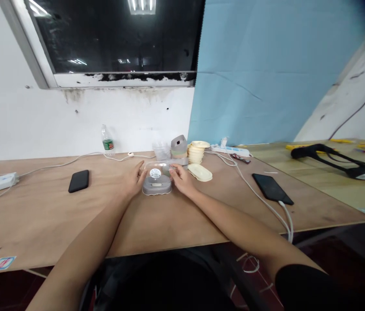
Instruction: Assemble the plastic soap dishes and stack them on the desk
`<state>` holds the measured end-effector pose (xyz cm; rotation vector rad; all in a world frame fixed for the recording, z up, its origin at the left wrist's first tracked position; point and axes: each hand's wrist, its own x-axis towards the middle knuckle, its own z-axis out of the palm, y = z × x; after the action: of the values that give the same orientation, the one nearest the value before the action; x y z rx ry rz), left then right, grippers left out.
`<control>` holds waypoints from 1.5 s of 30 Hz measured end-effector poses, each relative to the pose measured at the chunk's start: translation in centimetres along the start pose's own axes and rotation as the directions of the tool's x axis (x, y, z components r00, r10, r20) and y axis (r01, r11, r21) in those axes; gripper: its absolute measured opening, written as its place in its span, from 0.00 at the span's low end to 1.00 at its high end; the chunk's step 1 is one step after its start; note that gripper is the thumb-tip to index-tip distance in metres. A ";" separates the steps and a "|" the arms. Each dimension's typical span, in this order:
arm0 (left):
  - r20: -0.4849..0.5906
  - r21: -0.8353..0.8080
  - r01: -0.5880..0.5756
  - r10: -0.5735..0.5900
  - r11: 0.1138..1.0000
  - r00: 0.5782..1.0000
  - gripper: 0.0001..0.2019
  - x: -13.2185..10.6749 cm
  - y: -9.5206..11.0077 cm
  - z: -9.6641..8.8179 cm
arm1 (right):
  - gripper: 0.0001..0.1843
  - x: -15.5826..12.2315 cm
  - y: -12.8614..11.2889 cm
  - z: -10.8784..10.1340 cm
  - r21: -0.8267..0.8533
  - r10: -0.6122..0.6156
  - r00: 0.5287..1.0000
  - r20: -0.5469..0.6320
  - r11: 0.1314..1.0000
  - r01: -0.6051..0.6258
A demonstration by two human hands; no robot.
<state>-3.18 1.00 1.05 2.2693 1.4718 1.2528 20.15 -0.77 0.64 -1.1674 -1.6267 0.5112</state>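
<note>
A clear plastic lid (165,166) with a round white sticker is tilted up between my two hands, over a small grey container (158,190) with rounded corners. My left hand (135,178) pinches the lid's left edge. On the opposite side, my right hand (181,178) grips the right edge between thumb and fingers. Whether the lid touches the container is hard to make out. Just right of my right hand lies a flat cream-coloured tray (200,172). Behind it stand a stack of cream containers (196,152) and some grey containers (179,147).
A black phone (79,181) lies to the left and another phone (272,188) with a white cable to the right. A plastic bottle (107,140) stands by the wall. Power strips (231,150) and cables run along the table (169,233). A black strap-like device (338,162) rests far right.
</note>
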 end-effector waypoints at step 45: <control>-0.059 0.097 -0.140 0.146 0.985 0.987 0.17 0.3 -0.1 -0.2 | 0.34 0.1 0.7 -0.4 -0.244 0.071 0.900 0.430 0.969 0.041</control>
<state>-3.36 1.22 1.31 2.4564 1.4388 1.3363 20.81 -0.50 0.29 -1.3141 -2.1181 0.6261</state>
